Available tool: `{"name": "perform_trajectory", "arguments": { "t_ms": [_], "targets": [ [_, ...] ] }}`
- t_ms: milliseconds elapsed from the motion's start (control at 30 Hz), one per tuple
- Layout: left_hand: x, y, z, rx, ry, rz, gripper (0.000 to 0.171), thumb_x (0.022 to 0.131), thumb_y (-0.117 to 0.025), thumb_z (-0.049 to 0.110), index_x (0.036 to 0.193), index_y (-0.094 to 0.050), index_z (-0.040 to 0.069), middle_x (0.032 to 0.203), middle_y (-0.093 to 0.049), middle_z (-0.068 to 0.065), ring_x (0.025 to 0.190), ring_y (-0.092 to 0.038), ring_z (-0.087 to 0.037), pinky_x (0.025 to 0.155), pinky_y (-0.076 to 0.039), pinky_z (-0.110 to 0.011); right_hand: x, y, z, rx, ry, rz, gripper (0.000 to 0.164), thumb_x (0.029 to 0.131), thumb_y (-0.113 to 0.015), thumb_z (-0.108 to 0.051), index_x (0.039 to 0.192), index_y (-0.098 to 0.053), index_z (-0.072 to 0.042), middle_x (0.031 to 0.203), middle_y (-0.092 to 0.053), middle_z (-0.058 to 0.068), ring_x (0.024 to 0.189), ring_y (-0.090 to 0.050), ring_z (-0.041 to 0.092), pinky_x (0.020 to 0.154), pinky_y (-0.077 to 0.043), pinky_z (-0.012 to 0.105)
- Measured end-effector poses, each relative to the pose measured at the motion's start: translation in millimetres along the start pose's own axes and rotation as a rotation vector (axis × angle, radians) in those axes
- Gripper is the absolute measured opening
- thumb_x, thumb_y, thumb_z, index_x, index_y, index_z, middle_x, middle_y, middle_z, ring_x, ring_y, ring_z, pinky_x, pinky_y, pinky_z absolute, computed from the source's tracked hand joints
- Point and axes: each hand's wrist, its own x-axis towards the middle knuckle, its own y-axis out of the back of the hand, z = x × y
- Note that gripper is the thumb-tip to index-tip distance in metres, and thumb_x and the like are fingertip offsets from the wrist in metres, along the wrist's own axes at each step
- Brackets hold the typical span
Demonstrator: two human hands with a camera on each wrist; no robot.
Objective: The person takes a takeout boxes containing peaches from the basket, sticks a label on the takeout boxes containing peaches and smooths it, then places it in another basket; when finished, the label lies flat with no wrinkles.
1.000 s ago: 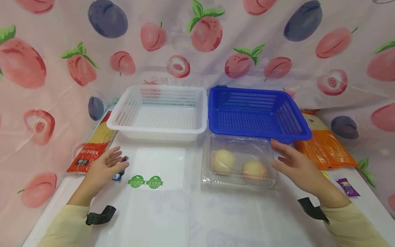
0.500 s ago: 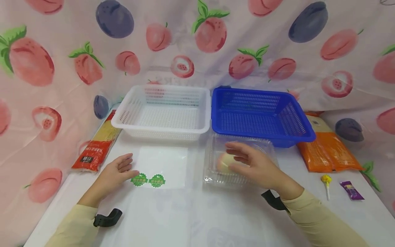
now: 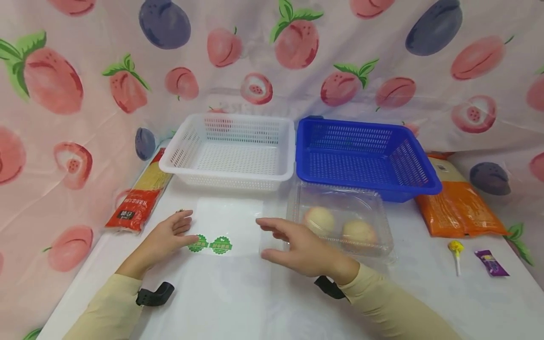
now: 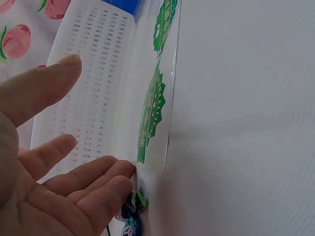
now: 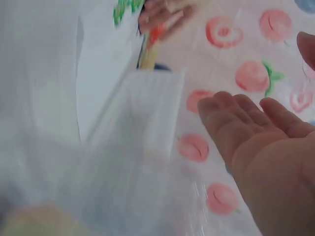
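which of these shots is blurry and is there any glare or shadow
Right wrist view: blurriest, the white basket and left hand smeared; head view: fairly sharp, with bright glints on the clear container; left wrist view: green labels fairly crisp, soft shadow across the white table.

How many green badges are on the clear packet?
2, side by side along the near edge of the packet: the left badge, partly covered by the left hand in the head view, and the right badge. The underside is hidden.

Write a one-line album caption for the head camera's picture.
Left hand and right hand flank a green-badged plastic sheet, with white basket and blue basket behind.
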Motion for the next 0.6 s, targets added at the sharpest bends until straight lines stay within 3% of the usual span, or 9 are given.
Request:
{"name": "perform_trajectory", "arguments": {
  "t_ms": [133,300,600],
  "targets": [
    [1.3,0.1,0.9,-0.003,0.003,-0.012,0.087,0.090,-0.076,0.029,0.156,-0.027,0.002,0.154,-0.034,-0.029,0.139,-0.037,-0.044,0.106,-0.039,-0.055,7,-22,3,-0.053,-0.024,-0.041,0.059,0.094,-0.069,-0.020,0.145,-0.047,0.001,0.146,-0.052,0.012,0.132,-0.051,0.025,0.107,-0.042,0.033],
    [3.8,-0.4,0.8,-0.020,0.011,-0.014,0.087,0.090,-0.075,0.030,0.157,-0.026,0.004,0.155,-0.034,-0.028,0.139,-0.038,-0.044,0.106,-0.039,-0.054,10,-44,12,-0.053,-0.116,-0.091,0.062,0.094,-0.069,-0.025,0.147,-0.046,-0.001,0.148,-0.051,0.010,0.133,-0.049,0.022,0.107,-0.041,0.032],
    [2.6,0.4,3.1,-0.038,0.013,-0.027,0.086,0.091,-0.075,0.030,0.157,-0.026,0.004,0.155,-0.034,-0.027,0.139,-0.038,-0.043,0.105,-0.040,-0.055,12,-60,25,-0.168,-0.222,-0.102,0.064,0.092,-0.071,-0.030,0.144,-0.048,0.000,0.143,-0.054,0.012,0.131,-0.051,0.024,0.110,-0.037,0.034]
  ]
}}
